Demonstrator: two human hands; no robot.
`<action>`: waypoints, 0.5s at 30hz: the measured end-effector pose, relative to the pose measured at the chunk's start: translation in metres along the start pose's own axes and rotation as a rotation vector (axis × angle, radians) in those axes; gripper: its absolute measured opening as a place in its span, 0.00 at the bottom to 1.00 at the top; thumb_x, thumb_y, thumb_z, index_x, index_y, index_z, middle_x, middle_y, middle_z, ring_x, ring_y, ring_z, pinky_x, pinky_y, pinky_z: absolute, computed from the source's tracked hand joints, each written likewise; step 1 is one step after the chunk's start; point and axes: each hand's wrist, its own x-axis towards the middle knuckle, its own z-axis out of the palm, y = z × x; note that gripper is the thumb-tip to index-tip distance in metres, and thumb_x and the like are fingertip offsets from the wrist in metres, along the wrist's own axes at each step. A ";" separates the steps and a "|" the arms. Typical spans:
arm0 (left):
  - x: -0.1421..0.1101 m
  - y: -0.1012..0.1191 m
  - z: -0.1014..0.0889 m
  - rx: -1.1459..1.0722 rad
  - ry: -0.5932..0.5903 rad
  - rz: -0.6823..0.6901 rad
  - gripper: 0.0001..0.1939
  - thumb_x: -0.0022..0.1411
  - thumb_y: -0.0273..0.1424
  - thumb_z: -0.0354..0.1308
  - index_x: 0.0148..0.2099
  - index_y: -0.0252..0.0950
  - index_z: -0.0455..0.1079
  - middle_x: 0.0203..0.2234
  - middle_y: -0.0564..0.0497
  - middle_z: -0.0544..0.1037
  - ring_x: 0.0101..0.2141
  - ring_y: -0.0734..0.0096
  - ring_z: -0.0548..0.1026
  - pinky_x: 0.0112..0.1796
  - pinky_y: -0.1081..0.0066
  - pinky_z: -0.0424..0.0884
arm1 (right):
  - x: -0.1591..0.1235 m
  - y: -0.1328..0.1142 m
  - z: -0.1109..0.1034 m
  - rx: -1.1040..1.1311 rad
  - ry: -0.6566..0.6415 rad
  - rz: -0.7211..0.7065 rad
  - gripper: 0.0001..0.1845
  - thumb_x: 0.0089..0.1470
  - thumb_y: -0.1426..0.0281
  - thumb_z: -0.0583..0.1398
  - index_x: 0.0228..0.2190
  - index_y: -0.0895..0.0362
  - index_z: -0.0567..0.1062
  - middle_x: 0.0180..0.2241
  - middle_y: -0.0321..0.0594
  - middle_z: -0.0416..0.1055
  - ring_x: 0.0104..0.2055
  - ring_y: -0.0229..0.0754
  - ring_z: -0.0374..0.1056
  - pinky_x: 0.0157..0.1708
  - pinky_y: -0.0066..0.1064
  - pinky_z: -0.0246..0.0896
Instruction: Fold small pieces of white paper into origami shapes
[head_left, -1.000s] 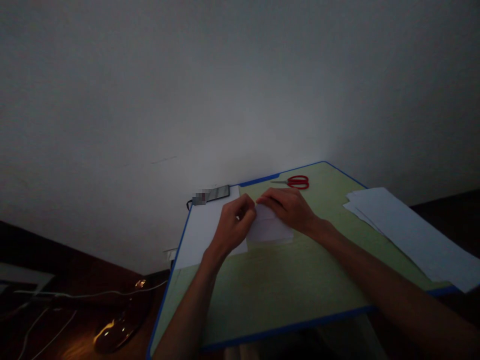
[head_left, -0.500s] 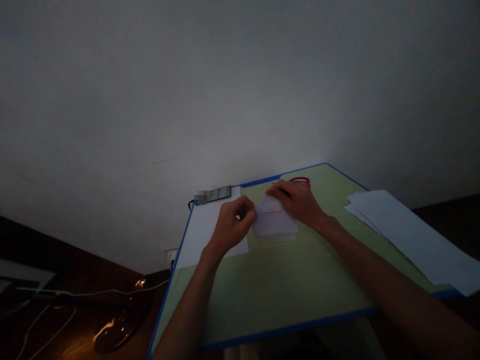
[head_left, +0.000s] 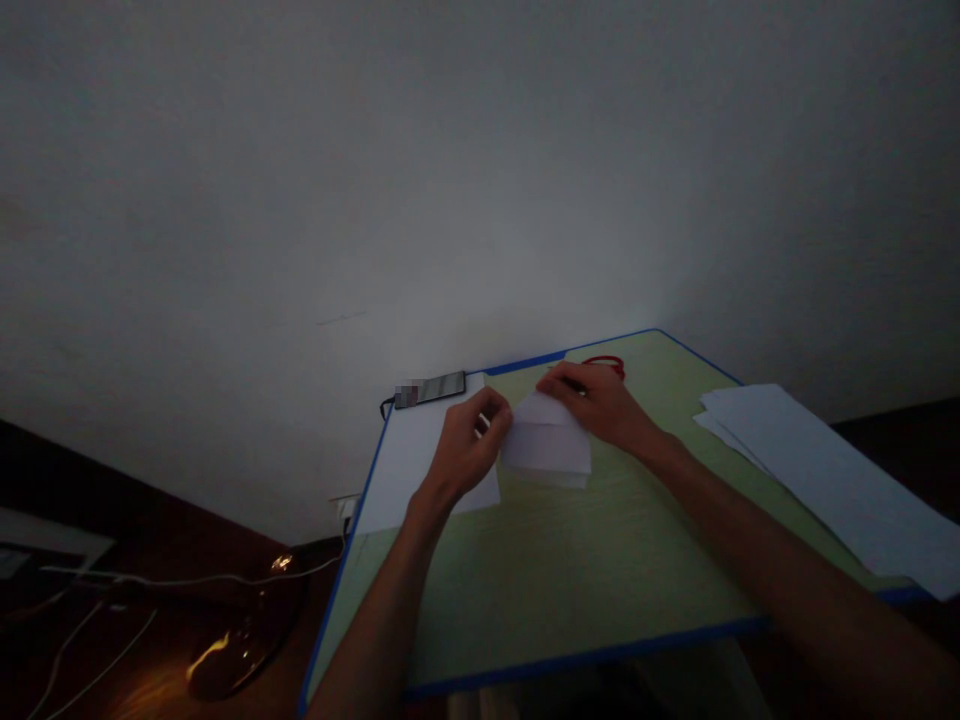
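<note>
A folded piece of white paper [head_left: 546, 447] is held over the table between my two hands. Its top narrows toward a point, and a layered flap hangs at the lower edge. My left hand [head_left: 469, 437] pinches the paper's left corner between thumb and fingers. With thumb and fingertips my right hand [head_left: 596, 397] grips the upper right part near the peak. Just behind the right hand lie red scissor-like handles [head_left: 616, 364], mostly hidden by it.
The pale green table [head_left: 600, 570] has a blue edge and stands against a grey wall. At the back left, a phone [head_left: 439, 389] with a cable rests on a white sheet [head_left: 390, 470]. Several white sheets [head_left: 817, 470] overhang the right front edge. Cords [head_left: 202, 580] run at lower left.
The paper has tilted slightly and its lower flap now hangs a little further down and apart. Both hands keep their grip. The view has shifted slightly.
</note>
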 end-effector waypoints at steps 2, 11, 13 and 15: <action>-0.001 0.001 0.004 -0.032 -0.008 -0.021 0.11 0.64 0.38 0.59 0.36 0.36 0.70 0.28 0.52 0.75 0.30 0.71 0.73 0.30 0.73 0.68 | -0.001 -0.002 0.004 0.019 -0.026 -0.022 0.14 0.64 0.63 0.59 0.29 0.57 0.78 0.26 0.36 0.76 0.27 0.36 0.67 0.29 0.28 0.58; -0.001 0.000 0.008 -0.107 0.076 -0.048 0.18 0.62 0.46 0.63 0.32 0.36 0.70 0.25 0.53 0.75 0.29 0.71 0.72 0.29 0.73 0.68 | -0.003 -0.012 0.003 0.089 -0.071 -0.021 0.17 0.58 0.56 0.65 0.38 0.57 0.81 0.28 0.37 0.75 0.28 0.37 0.66 0.29 0.29 0.61; -0.001 -0.001 0.006 -0.098 0.100 -0.035 0.17 0.63 0.45 0.62 0.33 0.36 0.71 0.27 0.53 0.75 0.30 0.71 0.73 0.31 0.73 0.70 | -0.002 -0.013 0.002 0.102 -0.071 -0.032 0.16 0.58 0.57 0.65 0.35 0.57 0.80 0.29 0.38 0.76 0.29 0.37 0.67 0.30 0.29 0.62; -0.001 -0.001 0.005 -0.064 0.101 -0.011 0.15 0.63 0.44 0.62 0.35 0.37 0.72 0.29 0.52 0.77 0.32 0.70 0.75 0.33 0.72 0.71 | -0.001 -0.013 0.003 0.089 -0.069 -0.054 0.15 0.59 0.58 0.65 0.32 0.57 0.79 0.28 0.37 0.75 0.29 0.37 0.67 0.31 0.30 0.62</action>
